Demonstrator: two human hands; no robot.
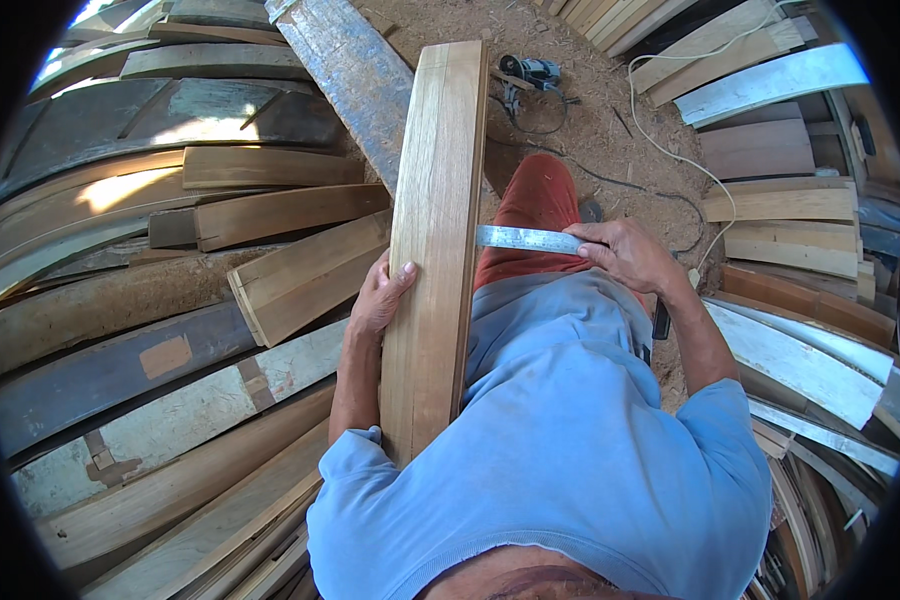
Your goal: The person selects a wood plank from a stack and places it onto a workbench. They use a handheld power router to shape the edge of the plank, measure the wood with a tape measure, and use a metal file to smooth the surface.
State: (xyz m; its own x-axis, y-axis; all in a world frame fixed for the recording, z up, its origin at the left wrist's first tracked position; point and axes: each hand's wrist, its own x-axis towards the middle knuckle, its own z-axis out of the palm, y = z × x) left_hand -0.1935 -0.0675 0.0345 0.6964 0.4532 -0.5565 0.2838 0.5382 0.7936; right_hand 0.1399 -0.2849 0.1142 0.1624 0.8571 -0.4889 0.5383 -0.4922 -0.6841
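Note:
A long light-brown wooden plank (pixel 435 220), seemingly of several boards side by side, runs lengthwise in front of my left side. My left hand (pixel 381 293) grips its left edge, the thumb lying on its upper face and the other fingers hidden behind. In my right hand (pixel 630 252) is a metal ruler (pixel 530 240), pinched at its right end between thumb and fingers. The ruler lies crosswise over my red-clad thigh (pixel 535 195), its far end at the plank's right edge. I cannot tell whether the two touch.
A power tool (pixel 532 72) with a dark cord sits on the sawdust-covered floor (pixel 595 120) ahead. A white cable (pixel 670 152) trails along the right. Stacked boards (pixel 270 205) crowd the left, more boards (pixel 785 215) the right. A worn board (pixel 345 70) slants behind the plank.

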